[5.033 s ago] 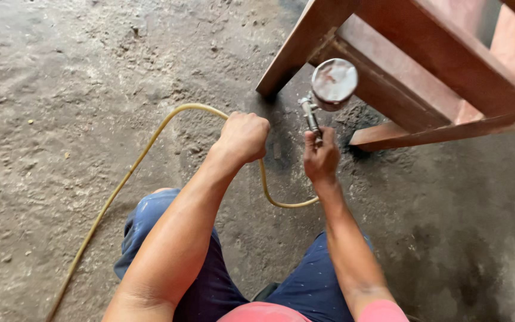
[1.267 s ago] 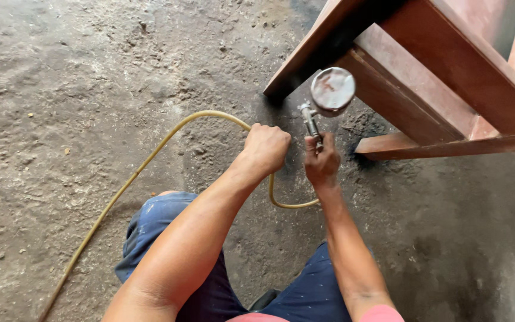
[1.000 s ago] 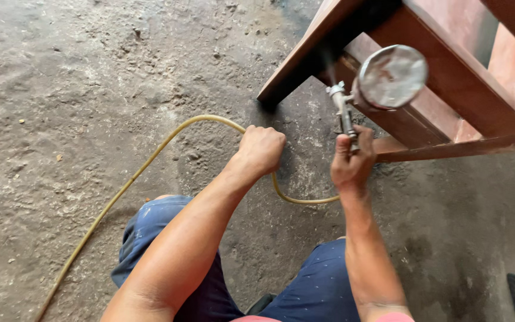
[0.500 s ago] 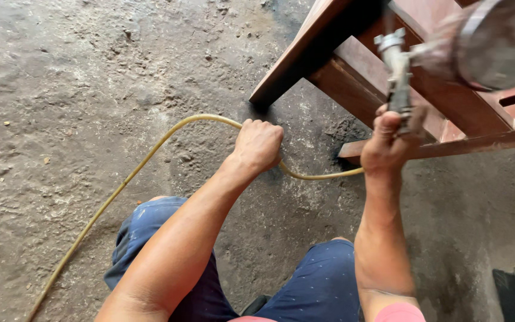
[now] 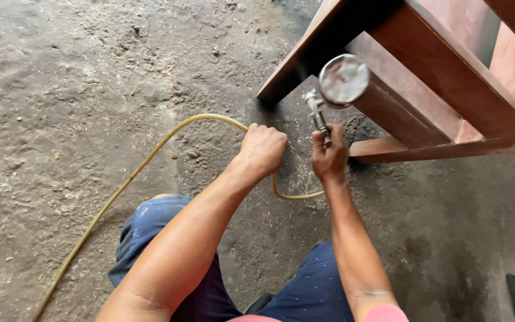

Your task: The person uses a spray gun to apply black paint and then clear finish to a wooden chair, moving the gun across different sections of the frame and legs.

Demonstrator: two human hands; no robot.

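Head view showed the right hand (image 5: pixel 329 158) gripping a metal spray gun (image 5: pixel 335 89) aimed at a reddish-brown wooden frame (image 5: pixel 442 77), while the left hand (image 5: pixel 263 148) closed around its yellow hose (image 5: pixel 150 158), which trailed across the rough, gritty concrete floor (image 5: pixel 61 89).

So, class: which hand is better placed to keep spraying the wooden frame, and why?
Right. The right hand already grips the spray gun aimed at the wooden frame; the left hand is shut around the yellow hose.
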